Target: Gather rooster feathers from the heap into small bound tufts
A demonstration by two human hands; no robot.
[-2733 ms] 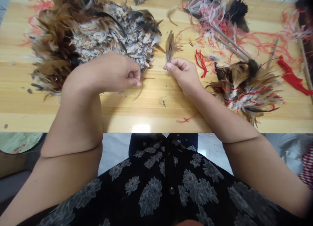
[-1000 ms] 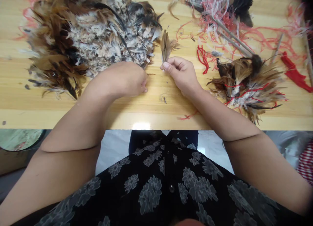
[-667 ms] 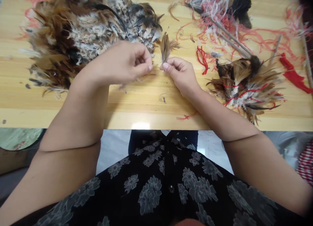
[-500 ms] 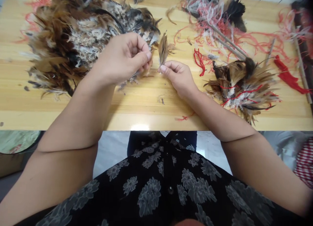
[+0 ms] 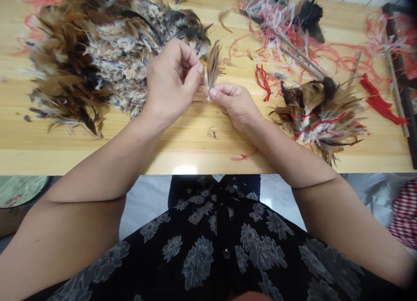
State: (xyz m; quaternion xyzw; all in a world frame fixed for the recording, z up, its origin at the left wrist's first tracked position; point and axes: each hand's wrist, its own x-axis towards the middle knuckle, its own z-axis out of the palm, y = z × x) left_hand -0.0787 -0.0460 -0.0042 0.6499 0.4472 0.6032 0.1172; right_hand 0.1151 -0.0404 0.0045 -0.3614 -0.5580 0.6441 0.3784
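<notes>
Between thumb and fingers of my right hand (image 5: 236, 103) is a small bunch of brown feathers (image 5: 213, 66), tips up and pale quill ends at the pinch. My left hand (image 5: 177, 77) is closed in a pinch just left of the bunch, in front of the big feather heap. Whatever its fingertips hold, if anything, is too small to make out. The large heap of brown, black and whitish feathers (image 5: 120, 62) spreads over the left of the table. To the right lies a bundle of feathers tied with red yarn (image 5: 321, 114).
The wooden table (image 5: 195, 155) ends in front of my body. Pink and white plastic strings (image 5: 276, 14) lie at the back with thin sticks (image 5: 301, 55) and black feathers (image 5: 309, 18). Red yarn (image 5: 263, 82) and a red yarn hank (image 5: 379, 99) are on the right, near a dark bar (image 5: 405, 88).
My left hand has moved right and is closer to the feather bunch. My right hand keeps its pinch on the bunch and has shifted slightly left. The whole view has drifted a little.
</notes>
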